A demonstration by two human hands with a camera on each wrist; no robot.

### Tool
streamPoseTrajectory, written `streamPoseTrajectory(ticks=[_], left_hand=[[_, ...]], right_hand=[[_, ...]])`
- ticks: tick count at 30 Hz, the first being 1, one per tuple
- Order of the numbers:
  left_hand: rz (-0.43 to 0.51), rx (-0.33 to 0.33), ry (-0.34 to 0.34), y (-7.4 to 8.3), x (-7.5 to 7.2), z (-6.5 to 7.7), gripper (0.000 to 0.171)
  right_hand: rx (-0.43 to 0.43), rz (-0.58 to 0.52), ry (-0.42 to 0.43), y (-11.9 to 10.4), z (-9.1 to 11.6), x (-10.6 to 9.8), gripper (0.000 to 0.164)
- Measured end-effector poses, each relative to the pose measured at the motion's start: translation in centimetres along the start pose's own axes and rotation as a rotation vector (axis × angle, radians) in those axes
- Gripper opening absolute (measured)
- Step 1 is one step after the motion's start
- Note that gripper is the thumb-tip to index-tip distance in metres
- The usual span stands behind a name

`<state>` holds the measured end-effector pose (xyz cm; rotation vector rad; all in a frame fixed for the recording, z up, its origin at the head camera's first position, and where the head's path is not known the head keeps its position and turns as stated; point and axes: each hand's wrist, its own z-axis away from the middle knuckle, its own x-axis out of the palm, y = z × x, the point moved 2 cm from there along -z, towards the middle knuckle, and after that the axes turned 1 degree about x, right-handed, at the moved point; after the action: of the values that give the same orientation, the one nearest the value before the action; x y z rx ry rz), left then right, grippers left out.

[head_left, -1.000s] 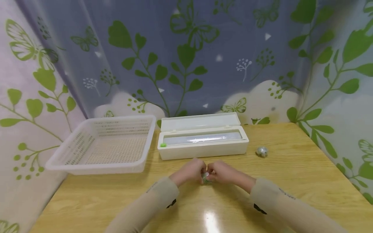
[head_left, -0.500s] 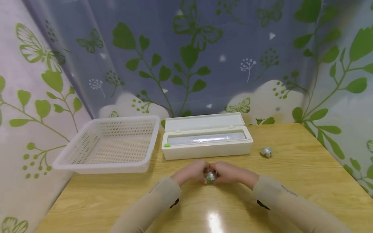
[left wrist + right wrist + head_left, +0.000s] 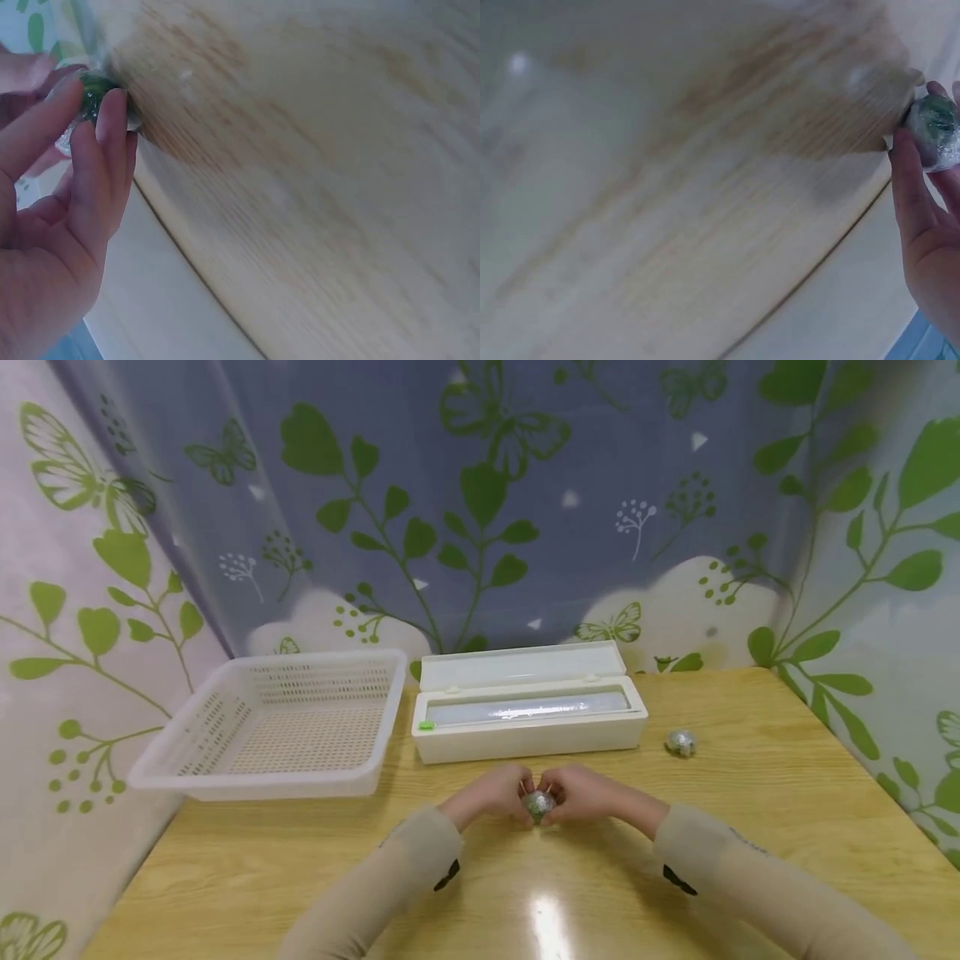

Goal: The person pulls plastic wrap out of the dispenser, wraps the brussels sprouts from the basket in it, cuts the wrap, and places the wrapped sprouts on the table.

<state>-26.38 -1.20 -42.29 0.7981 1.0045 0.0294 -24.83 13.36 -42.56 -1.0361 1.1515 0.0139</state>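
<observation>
Between both hands, low over the table, is a small round bundle (image 3: 538, 807) in shiny cling film, with green showing through the wrap (image 3: 936, 124). My left hand (image 3: 498, 793) pinches it from the left, thumb and fingertips on the film in the left wrist view. From the other side my right hand (image 3: 588, 795) grips it with curled fingers. What lies inside the film cannot be made out. Behind the hands stands a white cling film box (image 3: 528, 745) with its lid raised, a film roll (image 3: 525, 708) inside and a green slider (image 3: 426, 726) at its left front.
A white perforated plastic basket (image 3: 277, 787) sits at the left of the wooden table (image 3: 750, 827). To the right of the box lies a second small film-wrapped bundle (image 3: 682, 742). Patterned curtains (image 3: 585, 527) hang behind the table and at both sides.
The fingers have shifted around the wrapped bundle, and more of it shows between the hands than a second ago. Both hands stay on it. The head view has shifted slightly.
</observation>
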Motion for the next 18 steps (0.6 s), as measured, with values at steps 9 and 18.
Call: streamPoseTrajectory(ticks=[9, 18], left_hand=[[-0.010, -0.008, 0.041, 0.28, 0.03, 0.27, 0.030], [-0.029, -0.007, 0.059, 0.49, 0.31, 0.22, 0.035]], right_hand=[[0.065, -0.047, 0.040, -0.25, -0.22, 0.11, 0.016], [0.083, -0.035, 0.079, -0.47, -0.18, 0.25, 0.015]])
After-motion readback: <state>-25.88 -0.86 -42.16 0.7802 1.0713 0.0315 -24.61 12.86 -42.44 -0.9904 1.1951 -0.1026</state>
